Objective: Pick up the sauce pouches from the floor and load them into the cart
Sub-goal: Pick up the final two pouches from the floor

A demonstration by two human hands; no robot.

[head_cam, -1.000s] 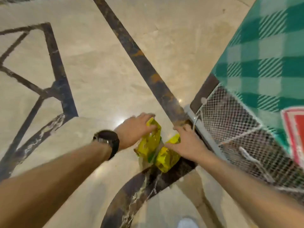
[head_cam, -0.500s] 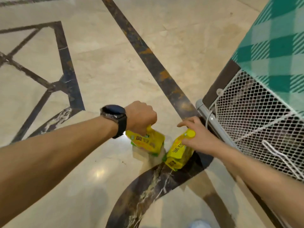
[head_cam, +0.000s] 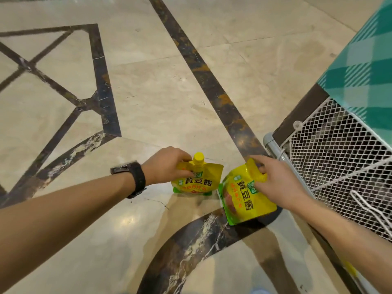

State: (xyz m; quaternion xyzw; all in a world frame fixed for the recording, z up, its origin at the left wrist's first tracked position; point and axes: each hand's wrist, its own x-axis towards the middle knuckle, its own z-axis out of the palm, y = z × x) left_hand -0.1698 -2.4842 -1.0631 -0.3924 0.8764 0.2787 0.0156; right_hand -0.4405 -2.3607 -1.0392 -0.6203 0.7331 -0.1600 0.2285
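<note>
Left hand point(head_cam: 167, 165) gripped one sauce pouch point(head_cam: 196, 180); right hand point(head_cam: 275, 183) gripped another pouch point(head_cam: 244, 200) beside the cart point(head_cam: 339, 166).

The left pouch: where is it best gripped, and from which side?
Probably its flat top shoulder beside the cap, from the left: the left pouch is cap up, and the left hand pinches that thin corner.

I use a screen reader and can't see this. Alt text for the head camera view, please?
A person's left hand grips an upright yellow plastic sauce pouch and the right hand a tilted second yellow pouch, near a beige marble floor. A white wire-mesh cart with a green checked cloth stands at right.
</note>
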